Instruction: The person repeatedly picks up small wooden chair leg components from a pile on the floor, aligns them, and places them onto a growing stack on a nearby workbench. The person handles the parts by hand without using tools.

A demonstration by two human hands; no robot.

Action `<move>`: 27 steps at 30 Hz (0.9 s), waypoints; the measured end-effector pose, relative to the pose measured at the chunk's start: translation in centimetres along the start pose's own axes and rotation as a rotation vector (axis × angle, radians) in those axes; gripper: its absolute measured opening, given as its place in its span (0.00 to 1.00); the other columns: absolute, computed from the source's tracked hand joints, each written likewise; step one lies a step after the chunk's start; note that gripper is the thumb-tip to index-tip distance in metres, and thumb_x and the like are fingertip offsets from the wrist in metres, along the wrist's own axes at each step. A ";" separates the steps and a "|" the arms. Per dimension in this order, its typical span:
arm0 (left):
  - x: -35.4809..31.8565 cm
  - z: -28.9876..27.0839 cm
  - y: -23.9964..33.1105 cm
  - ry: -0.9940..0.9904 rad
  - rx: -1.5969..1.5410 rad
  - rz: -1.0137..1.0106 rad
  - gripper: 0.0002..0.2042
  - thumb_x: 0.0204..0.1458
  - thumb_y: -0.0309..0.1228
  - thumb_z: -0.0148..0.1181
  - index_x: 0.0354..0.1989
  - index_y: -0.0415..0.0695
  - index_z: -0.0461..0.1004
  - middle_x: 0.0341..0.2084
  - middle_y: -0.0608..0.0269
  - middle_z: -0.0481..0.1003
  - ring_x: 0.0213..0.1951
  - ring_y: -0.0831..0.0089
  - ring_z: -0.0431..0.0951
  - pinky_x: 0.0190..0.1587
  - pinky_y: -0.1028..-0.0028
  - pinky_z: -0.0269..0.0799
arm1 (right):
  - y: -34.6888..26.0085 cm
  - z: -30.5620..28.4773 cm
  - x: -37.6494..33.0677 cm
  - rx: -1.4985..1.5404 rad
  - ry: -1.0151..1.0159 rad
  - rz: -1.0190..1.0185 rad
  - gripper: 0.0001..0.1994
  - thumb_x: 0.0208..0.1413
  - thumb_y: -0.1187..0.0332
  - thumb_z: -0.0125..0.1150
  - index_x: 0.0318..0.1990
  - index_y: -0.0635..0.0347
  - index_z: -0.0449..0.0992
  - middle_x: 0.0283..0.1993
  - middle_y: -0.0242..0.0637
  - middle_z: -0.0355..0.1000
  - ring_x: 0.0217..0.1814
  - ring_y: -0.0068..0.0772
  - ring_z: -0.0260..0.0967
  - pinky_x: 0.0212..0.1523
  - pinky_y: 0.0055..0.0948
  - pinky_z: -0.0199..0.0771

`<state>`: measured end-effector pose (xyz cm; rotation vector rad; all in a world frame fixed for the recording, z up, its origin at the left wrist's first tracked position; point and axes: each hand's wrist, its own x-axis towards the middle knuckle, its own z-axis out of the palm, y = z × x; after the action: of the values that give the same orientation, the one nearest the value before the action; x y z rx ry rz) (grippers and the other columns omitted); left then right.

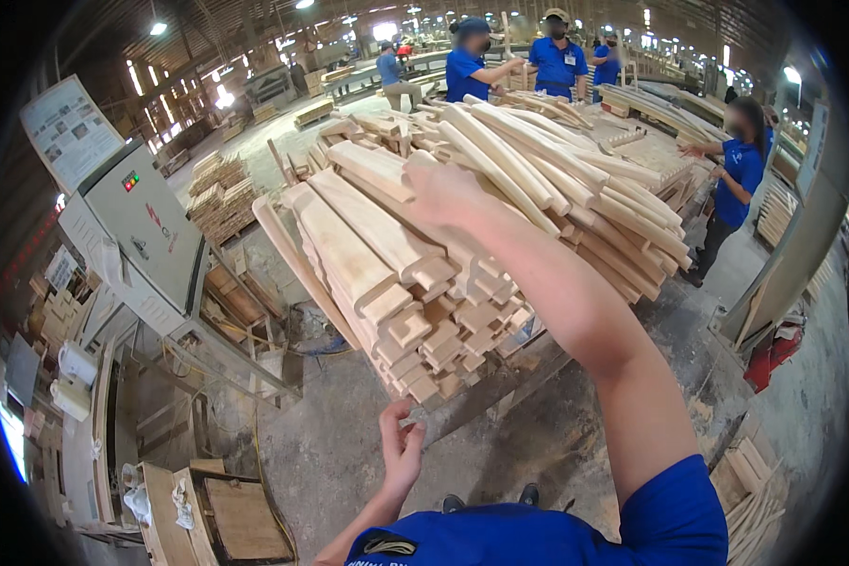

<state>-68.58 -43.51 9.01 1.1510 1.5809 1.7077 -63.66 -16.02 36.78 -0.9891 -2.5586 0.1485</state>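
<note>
In front of me lies a large stack of pale shaped wooden pieces (344, 241), with their stepped ends toward me. My right hand (443, 193) reaches across the top of the stack. Its fingers are closed at the edge of a flat wooden piece (373, 168); part of the grip is hidden behind the hand. Low by the near end of the stack is my left hand (402, 448), fingers loosely bent and apart, with nothing seen in it. Beside the right forearm, long curved wooden pieces (509, 160) are piled.
A grey electrical cabinet (146, 231) stands at left, with a wooden crate (241, 519) below it. More timber stacks (219, 193) lie beyond. Several people in blue shirts work at the back; one person (738, 179) stands at right beside an upright panel (788, 236).
</note>
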 end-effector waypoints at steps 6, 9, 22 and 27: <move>-4.0 -2.1 -1.2 0.011 0.012 -0.131 0.18 0.51 0.27 0.55 0.51 0.43 0.63 0.45 0.62 0.62 0.48 0.71 0.62 0.43 0.74 0.66 | -3.8 0.4 -1.8 0.016 0.108 -0.050 0.19 0.47 0.63 0.51 0.48 0.58 0.70 0.43 0.50 0.71 0.49 0.54 0.66 0.49 0.48 0.66; -5.1 -3.9 -2.3 -0.039 0.174 -0.245 0.16 0.51 0.29 0.55 0.49 0.43 0.65 0.46 0.62 0.62 0.46 0.70 0.63 0.42 0.72 0.66 | -6.7 0.8 -4.4 -0.084 0.057 0.007 0.18 0.52 0.61 0.47 0.49 0.58 0.70 0.44 0.50 0.71 0.51 0.53 0.65 0.51 0.48 0.65; -4.1 5.2 -5.7 -1.252 0.627 -0.123 0.22 0.50 0.39 0.57 0.50 0.38 0.67 0.45 0.47 0.70 0.47 0.56 0.70 0.48 0.65 0.67 | 7.5 7.3 -34.3 0.160 0.465 0.005 0.15 0.51 0.60 0.54 0.44 0.57 0.70 0.43 0.39 0.67 0.44 0.40 0.64 0.40 0.37 0.63; -3.3 13.6 -6.2 -1.578 0.854 0.346 0.18 0.50 0.42 0.56 0.41 0.40 0.73 0.36 0.47 0.73 0.41 0.52 0.73 0.44 0.63 0.68 | 9.6 14.1 -63.2 0.333 -0.706 1.303 0.17 0.44 0.62 0.55 0.44 0.50 0.76 0.45 0.40 0.73 0.49 0.43 0.70 0.44 0.56 0.67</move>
<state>-56.27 -38.24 1.55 2.3252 0.9081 -0.2153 -20.66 -50.39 1.34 -2.5666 -1.7423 1.3887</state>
